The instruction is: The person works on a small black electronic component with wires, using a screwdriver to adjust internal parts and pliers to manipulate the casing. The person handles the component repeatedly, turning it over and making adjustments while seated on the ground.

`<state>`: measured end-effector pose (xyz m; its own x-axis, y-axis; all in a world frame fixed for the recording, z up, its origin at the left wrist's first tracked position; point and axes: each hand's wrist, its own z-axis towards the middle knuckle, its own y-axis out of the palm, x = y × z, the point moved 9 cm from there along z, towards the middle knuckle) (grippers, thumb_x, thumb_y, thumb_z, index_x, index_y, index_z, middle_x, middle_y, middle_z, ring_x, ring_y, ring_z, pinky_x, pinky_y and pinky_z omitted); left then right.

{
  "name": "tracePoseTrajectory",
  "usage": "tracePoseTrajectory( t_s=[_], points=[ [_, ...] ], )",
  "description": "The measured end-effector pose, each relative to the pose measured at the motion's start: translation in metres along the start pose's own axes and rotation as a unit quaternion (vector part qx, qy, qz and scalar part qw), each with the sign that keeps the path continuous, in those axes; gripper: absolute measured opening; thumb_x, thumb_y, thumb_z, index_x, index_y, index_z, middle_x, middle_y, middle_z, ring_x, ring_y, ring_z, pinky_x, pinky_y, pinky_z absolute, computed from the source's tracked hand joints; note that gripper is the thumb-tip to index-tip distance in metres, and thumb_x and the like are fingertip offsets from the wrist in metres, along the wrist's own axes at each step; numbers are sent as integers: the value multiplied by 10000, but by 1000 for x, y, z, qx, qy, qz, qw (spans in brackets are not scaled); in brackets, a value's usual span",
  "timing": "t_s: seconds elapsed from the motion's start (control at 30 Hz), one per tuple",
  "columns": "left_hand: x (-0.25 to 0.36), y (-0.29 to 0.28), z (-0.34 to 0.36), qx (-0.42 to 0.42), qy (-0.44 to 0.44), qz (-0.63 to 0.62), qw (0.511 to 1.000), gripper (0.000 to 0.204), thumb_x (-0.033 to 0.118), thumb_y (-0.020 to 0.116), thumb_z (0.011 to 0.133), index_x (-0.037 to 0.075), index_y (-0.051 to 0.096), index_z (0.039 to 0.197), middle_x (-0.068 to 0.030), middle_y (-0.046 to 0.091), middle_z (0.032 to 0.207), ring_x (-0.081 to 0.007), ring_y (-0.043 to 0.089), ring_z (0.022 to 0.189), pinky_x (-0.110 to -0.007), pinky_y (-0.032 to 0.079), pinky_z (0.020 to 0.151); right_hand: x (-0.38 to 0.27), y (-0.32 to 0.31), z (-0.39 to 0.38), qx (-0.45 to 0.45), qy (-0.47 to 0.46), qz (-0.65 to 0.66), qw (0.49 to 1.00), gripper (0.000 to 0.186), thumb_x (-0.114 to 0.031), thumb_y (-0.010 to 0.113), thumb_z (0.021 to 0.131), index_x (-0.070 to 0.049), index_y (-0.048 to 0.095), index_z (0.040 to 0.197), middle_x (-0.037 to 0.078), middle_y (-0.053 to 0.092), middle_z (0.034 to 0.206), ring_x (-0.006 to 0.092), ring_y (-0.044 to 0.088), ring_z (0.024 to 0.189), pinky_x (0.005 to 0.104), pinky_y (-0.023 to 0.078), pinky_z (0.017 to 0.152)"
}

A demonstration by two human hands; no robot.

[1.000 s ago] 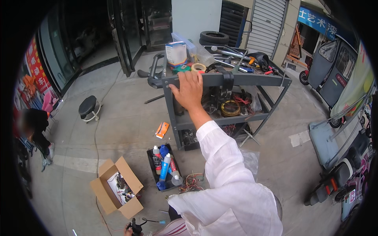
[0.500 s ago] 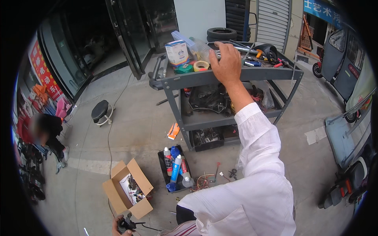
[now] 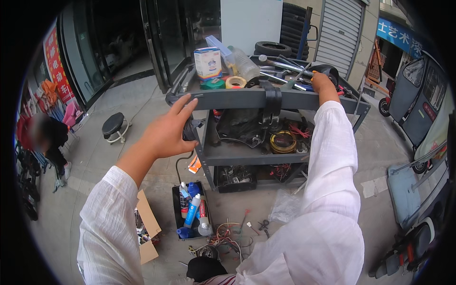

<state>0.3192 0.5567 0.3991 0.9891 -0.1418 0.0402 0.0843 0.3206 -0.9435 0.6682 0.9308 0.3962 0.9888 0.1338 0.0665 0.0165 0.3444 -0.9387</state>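
My left hand point(image 3: 166, 129) is at the left front corner of the grey tool cart point(image 3: 228, 99), thumb and fingers curved around a black part point(image 3: 191, 129) with a hanging black cable. Most of that part is hidden behind the hand. My right hand point(image 3: 324, 84) reaches into the top tray, its fingers closed over an orange-handled tool point(image 3: 313, 72) that is largely covered. Long metal tools point(image 3: 280, 64) lie left of it. Tape rolls point(image 3: 236, 82), a white box point(image 3: 208, 64) and a plastic bottle point(image 3: 244, 64) share the tray.
A black clamp-like piece point(image 3: 272, 104) hangs over the cart's front edge. Wire coils point(image 3: 283, 141) lie on the middle shelf. On the ground are a black bin point(image 3: 178, 213) of bottles, a cardboard box point(image 3: 148, 216) and loose wires point(image 3: 228, 232). A stool point(image 3: 113, 123) and a person point(image 3: 50, 142) are at left.
My left hand has risen from the bottom edge to the cart's corner with the black part. My right hand has moved rightward across the tray and closed by the orange handle.
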Motion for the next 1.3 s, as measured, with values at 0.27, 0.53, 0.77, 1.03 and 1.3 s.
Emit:
tracePoseTrajectory(
  t_s=[0.27, 0.53, 0.77, 1.03, 1.3],
  points=[
    [-17, 22, 54, 4, -35, 82, 996, 1000, 337, 775, 633, 134, 305, 1493, -151, 425, 1449, -368, 635, 1022, -417, 531, 856, 17, 24, 20, -47, -13, -14, 999, 307, -19, 618, 829, -38, 685, 1128, 194, 651, 1184, 351, 627, 1104, 419, 518, 910],
    [-21, 23, 52, 13, -46, 49, 998, 961, 333, 768, 632, 123, 347, 1469, -144, 472, 1385, -362, 634, 1006, -412, 532, 852, 32, 25, 5, -48, 50, 84, 994, 331, -65, 608, 851, -72, 665, 1177, 186, 625, 1239, 347, 608, 1138, 403, 497, 947],
    [-18, 25, 54, 38, -31, 28, 998, 964, 335, 771, 634, 137, 338, 1473, -169, 439, 1418, -373, 630, 1021, -417, 531, 869, 67, 37, 38, -72, 45, -63, 994, 336, -93, 571, 870, -88, 652, 1195, 189, 633, 1208, 363, 601, 1133, 432, 508, 920],
    [-17, 29, 54, 34, -40, 9, 999, 955, 318, 780, 637, 141, 346, 1470, -152, 435, 1422, -362, 634, 1026, -420, 535, 858, 36, -95, -77, 405, 5, 307, 861, 219, -158, 540, 947, -69, 669, 1099, 140, 697, 978, 268, 675, 863, 380, 522, 741],
    [-40, 25, 42, 96, 7, -84, 992, 886, 324, 766, 677, 128, 394, 1457, -152, 347, 1517, -357, 579, 1168, -410, 488, 943, -90, -110, -288, 355, -65, 767, 530, 179, -120, 514, 1005, -12, 620, 1099, 49, 663, 956, 45, 494, 717, 184, 430, 681]
  ],
)
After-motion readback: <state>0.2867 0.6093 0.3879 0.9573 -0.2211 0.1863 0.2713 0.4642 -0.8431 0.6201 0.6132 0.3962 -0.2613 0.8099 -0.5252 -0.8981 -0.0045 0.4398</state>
